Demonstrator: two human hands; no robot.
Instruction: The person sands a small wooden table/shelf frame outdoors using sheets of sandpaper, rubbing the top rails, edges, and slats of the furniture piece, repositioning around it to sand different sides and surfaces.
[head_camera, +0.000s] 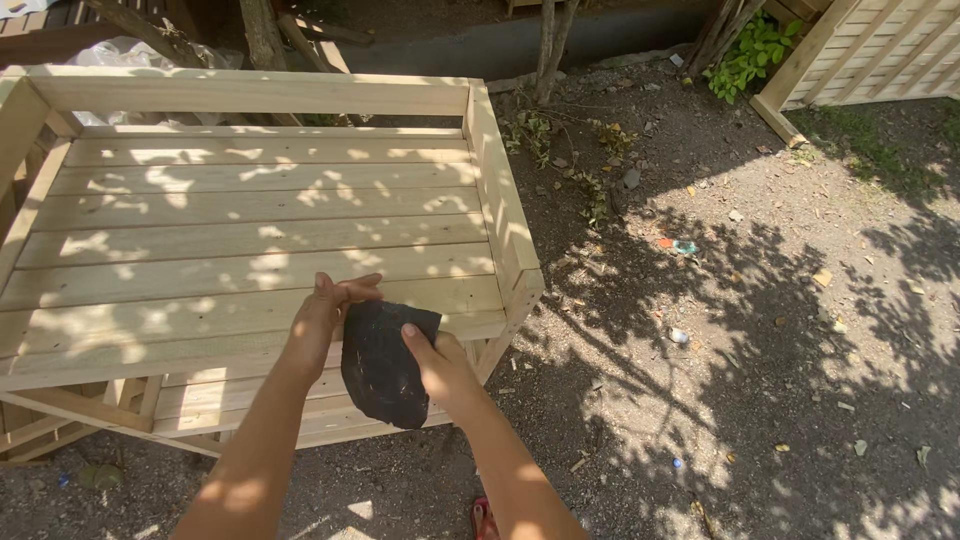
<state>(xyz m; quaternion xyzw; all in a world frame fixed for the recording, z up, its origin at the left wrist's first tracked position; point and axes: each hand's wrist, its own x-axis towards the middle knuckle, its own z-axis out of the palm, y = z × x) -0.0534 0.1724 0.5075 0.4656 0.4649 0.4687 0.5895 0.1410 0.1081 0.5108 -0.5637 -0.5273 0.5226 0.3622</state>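
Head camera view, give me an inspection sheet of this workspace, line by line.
Surface: pale slatted wooden bench with a raised rail at the back and side, dappled with leaf shadow, standing on bare dirt.
Job's things: dark, rough sheet, bent, held over the bench's front edge.
Clutter: small scraps and litter scattered on the ground.
Grippers: left hand and right hand both grip the sheet, fingers curled over its top edge.
Cables: nothing seen.
Surroundings: dirt ground, green plant, wooden lattice panel, thin tree trunks, a red shoe tip.
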